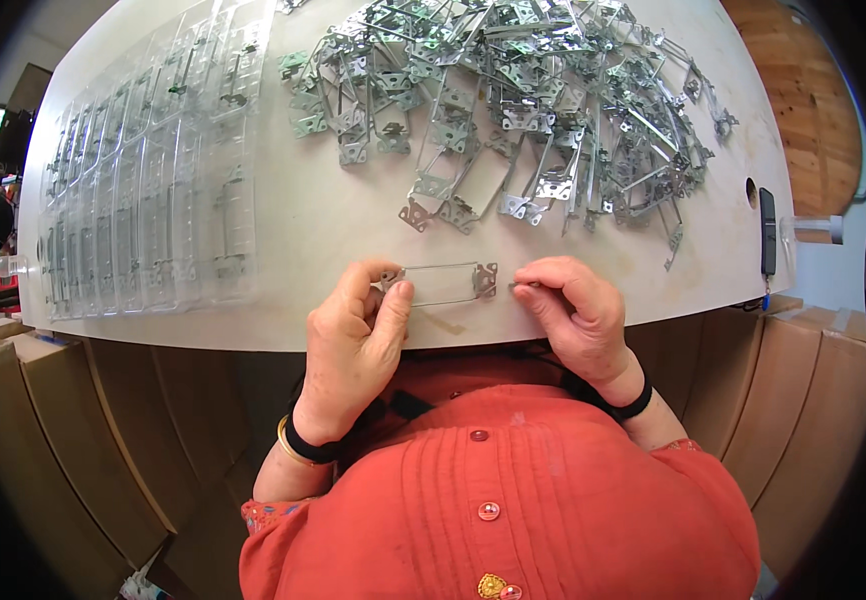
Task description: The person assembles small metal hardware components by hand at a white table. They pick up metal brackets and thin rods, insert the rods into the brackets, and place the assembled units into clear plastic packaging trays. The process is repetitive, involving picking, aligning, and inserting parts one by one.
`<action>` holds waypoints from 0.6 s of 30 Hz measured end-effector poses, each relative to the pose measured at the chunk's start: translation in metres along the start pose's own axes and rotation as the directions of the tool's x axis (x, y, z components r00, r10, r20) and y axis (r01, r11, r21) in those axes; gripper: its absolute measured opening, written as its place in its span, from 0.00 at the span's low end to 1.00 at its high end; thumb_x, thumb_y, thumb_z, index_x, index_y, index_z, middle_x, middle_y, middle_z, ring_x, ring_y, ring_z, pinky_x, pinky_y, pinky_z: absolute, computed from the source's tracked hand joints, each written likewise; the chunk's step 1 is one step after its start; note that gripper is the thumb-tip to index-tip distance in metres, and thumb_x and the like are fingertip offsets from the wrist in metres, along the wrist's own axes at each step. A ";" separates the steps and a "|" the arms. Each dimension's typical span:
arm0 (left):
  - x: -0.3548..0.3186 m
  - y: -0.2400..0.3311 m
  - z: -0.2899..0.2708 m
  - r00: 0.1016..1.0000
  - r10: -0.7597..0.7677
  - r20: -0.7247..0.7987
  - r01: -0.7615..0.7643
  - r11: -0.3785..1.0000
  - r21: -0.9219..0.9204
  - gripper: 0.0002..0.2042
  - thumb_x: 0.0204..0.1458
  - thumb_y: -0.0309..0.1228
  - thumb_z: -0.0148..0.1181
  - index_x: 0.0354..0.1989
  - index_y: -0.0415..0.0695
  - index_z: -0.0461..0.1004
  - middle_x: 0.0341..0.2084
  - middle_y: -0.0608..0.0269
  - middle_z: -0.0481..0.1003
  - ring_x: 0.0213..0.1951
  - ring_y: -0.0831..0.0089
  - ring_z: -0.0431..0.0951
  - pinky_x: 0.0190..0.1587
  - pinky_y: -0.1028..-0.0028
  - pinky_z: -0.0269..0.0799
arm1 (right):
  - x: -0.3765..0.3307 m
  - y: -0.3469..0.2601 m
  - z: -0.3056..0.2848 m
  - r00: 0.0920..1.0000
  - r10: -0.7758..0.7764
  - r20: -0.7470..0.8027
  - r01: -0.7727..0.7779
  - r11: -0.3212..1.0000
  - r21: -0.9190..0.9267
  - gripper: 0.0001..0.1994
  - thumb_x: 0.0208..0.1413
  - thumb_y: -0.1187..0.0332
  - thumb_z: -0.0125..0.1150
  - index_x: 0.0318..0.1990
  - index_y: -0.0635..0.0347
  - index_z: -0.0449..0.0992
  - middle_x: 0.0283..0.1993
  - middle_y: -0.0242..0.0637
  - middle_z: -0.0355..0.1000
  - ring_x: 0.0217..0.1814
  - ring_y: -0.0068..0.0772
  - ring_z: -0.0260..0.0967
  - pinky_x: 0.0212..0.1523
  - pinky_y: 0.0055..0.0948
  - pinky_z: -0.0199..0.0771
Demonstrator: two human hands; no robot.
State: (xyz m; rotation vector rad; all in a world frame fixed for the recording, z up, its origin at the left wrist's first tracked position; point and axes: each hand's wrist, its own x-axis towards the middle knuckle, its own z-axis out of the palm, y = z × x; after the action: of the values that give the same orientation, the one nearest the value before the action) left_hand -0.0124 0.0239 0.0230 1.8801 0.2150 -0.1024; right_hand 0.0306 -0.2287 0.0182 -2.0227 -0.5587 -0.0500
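My left hand (348,345) pinches one end of a metal bracket (486,281), two thin parallel rods joined by a punched plate at each end. The bracket lies level just above the near edge of the table, its free plate pointing right. A short gap to the right of that plate, my right hand (585,318) is closed in a pinch. Something tiny and dark may show at its fingertips, too small to name. Beyond both hands spreads a large tangled pile of similar metal brackets (543,120).
Clear plastic trays (238,225) with long slots, several holding metal parts, cover the table's left side. The pale table (333,215) has a curved near edge. At the right edge hangs a black device (768,235) near a round hole. Cardboard boxes (793,390) stand below on both sides.
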 end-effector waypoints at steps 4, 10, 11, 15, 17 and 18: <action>-0.001 0.008 0.002 0.992 -0.091 0.084 0.103 0.984 -0.143 0.08 0.68 0.30 0.58 0.47 0.36 0.73 0.16 0.69 0.74 0.13 0.86 0.66 0.16 0.80 0.58 | -0.005 0.005 0.003 0.995 0.021 -0.094 -0.018 0.999 0.038 0.08 0.58 0.81 0.69 0.44 0.63 0.80 0.41 0.39 0.80 0.37 0.31 0.77 0.37 0.26 0.77; 0.001 0.011 0.002 0.981 -0.153 0.115 0.169 0.975 -0.145 0.09 0.68 0.29 0.58 0.48 0.35 0.73 0.16 0.68 0.74 0.12 0.85 0.66 0.16 0.80 0.58 | -0.002 0.003 0.006 0.992 0.007 -0.128 0.000 0.999 0.054 0.08 0.59 0.81 0.69 0.44 0.63 0.80 0.41 0.37 0.80 0.38 0.28 0.77 0.38 0.24 0.77; 0.001 0.011 0.002 0.981 -0.152 0.117 0.169 0.974 -0.150 0.09 0.68 0.29 0.58 0.48 0.35 0.73 0.16 0.68 0.74 0.12 0.85 0.66 0.16 0.80 0.58 | -0.002 0.003 0.008 0.992 0.003 -0.127 0.003 0.999 0.050 0.08 0.58 0.81 0.69 0.44 0.63 0.80 0.41 0.37 0.80 0.37 0.28 0.76 0.38 0.25 0.77; 0.000 0.009 0.002 0.983 -0.141 0.116 0.161 0.968 -0.190 0.10 0.68 0.29 0.58 0.50 0.36 0.73 0.16 0.69 0.74 0.12 0.86 0.66 0.16 0.80 0.58 | 0.001 0.007 0.014 0.991 -0.038 -0.131 0.044 0.998 0.042 0.08 0.58 0.80 0.70 0.44 0.63 0.79 0.41 0.38 0.79 0.37 0.29 0.76 0.37 0.25 0.76; 0.000 0.009 0.002 0.983 -0.142 0.114 0.161 0.970 -0.183 0.10 0.67 0.29 0.58 0.51 0.36 0.73 0.16 0.69 0.74 0.13 0.86 0.65 0.16 0.80 0.58 | 0.001 0.008 0.016 0.990 -0.041 -0.134 0.046 0.999 0.029 0.08 0.58 0.80 0.70 0.44 0.63 0.79 0.40 0.38 0.79 0.37 0.29 0.76 0.37 0.25 0.76; 0.000 0.008 0.002 0.983 -0.142 0.113 0.161 0.971 -0.179 0.10 0.67 0.29 0.58 0.52 0.36 0.73 0.15 0.70 0.74 0.13 0.86 0.65 0.16 0.80 0.58 | 0.001 0.009 0.016 0.990 -0.043 -0.136 0.046 0.999 0.023 0.08 0.58 0.80 0.70 0.44 0.63 0.79 0.40 0.38 0.79 0.37 0.29 0.76 0.37 0.25 0.76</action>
State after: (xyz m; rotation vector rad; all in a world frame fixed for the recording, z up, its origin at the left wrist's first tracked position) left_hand -0.0109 0.0193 0.0303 1.6652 0.2902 -0.2710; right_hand 0.0317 -0.2181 0.0028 -1.9641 -0.5157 -0.2045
